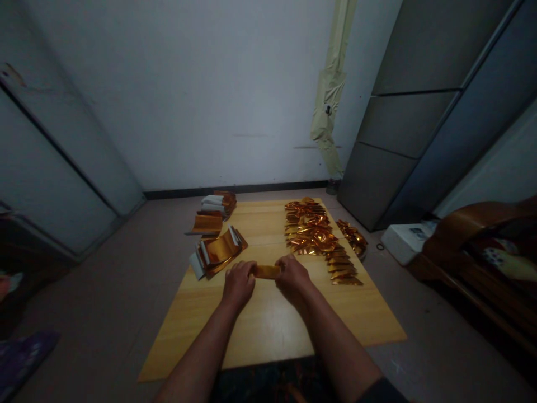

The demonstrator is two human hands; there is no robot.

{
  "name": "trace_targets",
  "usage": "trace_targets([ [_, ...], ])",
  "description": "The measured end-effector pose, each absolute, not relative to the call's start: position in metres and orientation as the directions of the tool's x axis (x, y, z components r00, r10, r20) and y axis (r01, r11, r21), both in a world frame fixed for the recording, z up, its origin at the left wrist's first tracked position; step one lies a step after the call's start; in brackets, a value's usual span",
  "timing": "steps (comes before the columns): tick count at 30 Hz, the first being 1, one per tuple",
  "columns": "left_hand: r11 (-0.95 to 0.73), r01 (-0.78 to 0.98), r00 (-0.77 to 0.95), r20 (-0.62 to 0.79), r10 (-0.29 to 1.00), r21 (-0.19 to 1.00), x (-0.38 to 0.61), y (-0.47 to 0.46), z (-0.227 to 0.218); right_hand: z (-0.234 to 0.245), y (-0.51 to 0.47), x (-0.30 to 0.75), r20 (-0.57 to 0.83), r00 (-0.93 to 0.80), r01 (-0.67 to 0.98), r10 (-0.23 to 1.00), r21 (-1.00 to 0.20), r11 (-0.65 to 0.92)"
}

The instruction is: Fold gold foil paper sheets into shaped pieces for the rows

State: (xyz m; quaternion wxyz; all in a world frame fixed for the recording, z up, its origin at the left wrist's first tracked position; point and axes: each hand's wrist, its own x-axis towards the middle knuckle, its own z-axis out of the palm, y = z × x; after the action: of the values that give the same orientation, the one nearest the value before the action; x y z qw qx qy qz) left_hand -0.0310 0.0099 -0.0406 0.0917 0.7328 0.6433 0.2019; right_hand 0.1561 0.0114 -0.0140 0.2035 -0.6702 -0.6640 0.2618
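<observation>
Between my two hands, just above the wooden table, is a rolled or folded strip of gold foil paper. My left hand is closed on its left end, and my right hand grips its right end. Left of my left hand lies a stack of gold foil sheets with pale backs, curled up at the edges. To the right of my right hand, folded gold foil pieces lie overlapping in a row. Behind them are more rows of shiny folded foil pieces.
The wooden table spans the middle. More curled foil sheets overhang its far left edge. A heap of foil pieces sits beyond the right edge. A grey refrigerator, a white box and a carved wooden seat stand right.
</observation>
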Motion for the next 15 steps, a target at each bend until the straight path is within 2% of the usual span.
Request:
trace_targets([
  [7,-0.267,0.883,0.132,0.343,0.930,0.386,-0.033,0.004,-0.046,-0.019,0.007,0.151,0.051,0.010,0.800,0.999,-0.599,0.022],
  [15,-0.351,0.887,0.176,0.484,0.857,0.299,-0.034,0.000,-0.047,-0.031,-0.002,0.147,0.181,0.000,0.796,0.984,-0.595,0.109],
])
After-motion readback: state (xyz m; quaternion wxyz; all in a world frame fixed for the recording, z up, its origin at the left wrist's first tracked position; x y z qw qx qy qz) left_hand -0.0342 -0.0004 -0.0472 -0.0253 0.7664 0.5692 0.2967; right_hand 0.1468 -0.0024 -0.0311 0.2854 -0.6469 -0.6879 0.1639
